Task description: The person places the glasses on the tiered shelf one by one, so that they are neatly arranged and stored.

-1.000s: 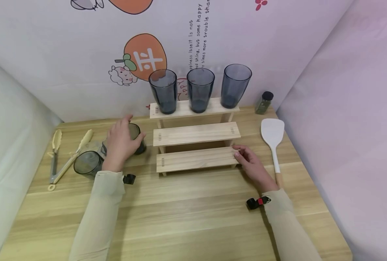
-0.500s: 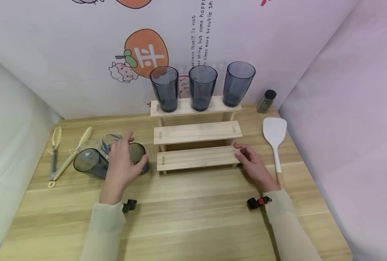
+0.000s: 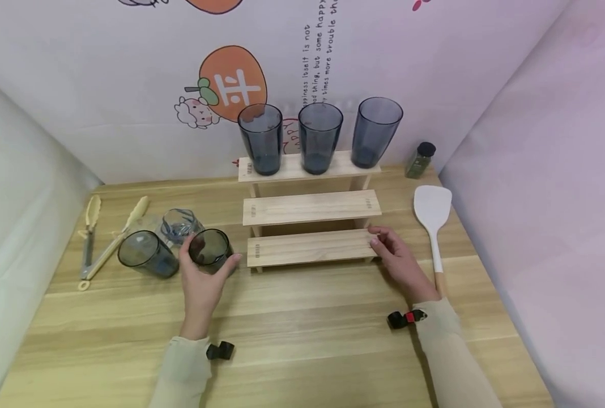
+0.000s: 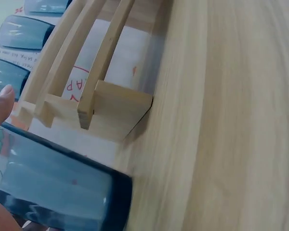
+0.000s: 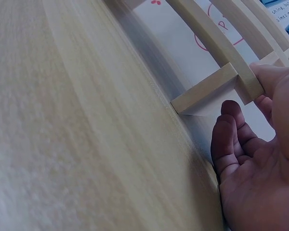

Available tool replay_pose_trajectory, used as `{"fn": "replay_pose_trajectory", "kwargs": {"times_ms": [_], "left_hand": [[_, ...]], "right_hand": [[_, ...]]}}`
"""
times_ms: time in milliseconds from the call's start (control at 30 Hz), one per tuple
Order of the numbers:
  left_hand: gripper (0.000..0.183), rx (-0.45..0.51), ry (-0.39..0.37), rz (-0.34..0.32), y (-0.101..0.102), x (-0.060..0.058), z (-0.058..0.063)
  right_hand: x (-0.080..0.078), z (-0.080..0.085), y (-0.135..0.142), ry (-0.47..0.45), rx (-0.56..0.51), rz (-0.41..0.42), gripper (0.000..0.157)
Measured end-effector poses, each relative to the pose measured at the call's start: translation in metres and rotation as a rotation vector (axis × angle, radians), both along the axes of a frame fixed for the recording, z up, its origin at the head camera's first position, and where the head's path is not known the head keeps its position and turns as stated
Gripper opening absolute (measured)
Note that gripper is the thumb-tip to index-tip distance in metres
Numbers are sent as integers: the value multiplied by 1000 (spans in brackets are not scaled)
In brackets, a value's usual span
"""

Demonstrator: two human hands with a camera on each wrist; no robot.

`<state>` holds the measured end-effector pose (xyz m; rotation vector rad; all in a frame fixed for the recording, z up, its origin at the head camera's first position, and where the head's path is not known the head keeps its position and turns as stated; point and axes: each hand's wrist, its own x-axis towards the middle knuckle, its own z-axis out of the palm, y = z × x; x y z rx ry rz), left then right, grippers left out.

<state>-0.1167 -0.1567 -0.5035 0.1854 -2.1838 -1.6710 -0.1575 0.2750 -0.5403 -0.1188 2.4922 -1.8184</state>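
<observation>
My left hand is wrapped around a dark tinted drinking glass, left of a three-step wooden rack. In the left wrist view this glass stands upright on the table. The thumb lies on its rack side; the other fingers are mostly hidden behind it. At the rack's right end, my right hand pinches the lowest step. The right wrist view has the thumb on the plank and a finger underneath, the other fingers loosely curled below. Three blue-grey glasses, the middle one among them, stand on the top step.
Left of my left hand are another tinted glass, a clear bluish glass item and tongs. A white spatula and a spice jar are on the right. A printed cloth hangs behind.
My left hand has come nearer the front edge and turned, and the glass with it has moved nearer me, beside the lowest step. The right hand stays on the rack.
</observation>
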Motion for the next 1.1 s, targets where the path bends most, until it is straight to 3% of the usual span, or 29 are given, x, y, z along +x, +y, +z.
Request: {"fn": "replay_pose_trajectory", "kwargs": {"times_ms": [167, 300, 467, 567, 733, 900, 1100], "left_hand": [[91, 77, 52, -3, -2, -3, -3], [87, 78, 72, -96, -8, -4, -2], [95, 72, 1, -235, -21, -3, 2], [96, 92, -6, -282, -24, -1, 2], [93, 151, 50, -235, -16, 1, -2], [93, 190, 38, -146, -5, -1, -4], [86, 231, 51, -138, -4, -3, -4]], "right_hand": [[0, -2, -1, -18, -1, 13, 40], [1, -2, -1, -36, -7, 9, 41], [2, -2, 0, -30, -6, 11, 41], [2, -2, 0, -20, -11, 11, 40], [1, -1, 1, -4, -11, 16, 38], [0, 0, 1, 1, -9, 8, 38], [-1, 0, 1, 23, -3, 20, 36]]}}
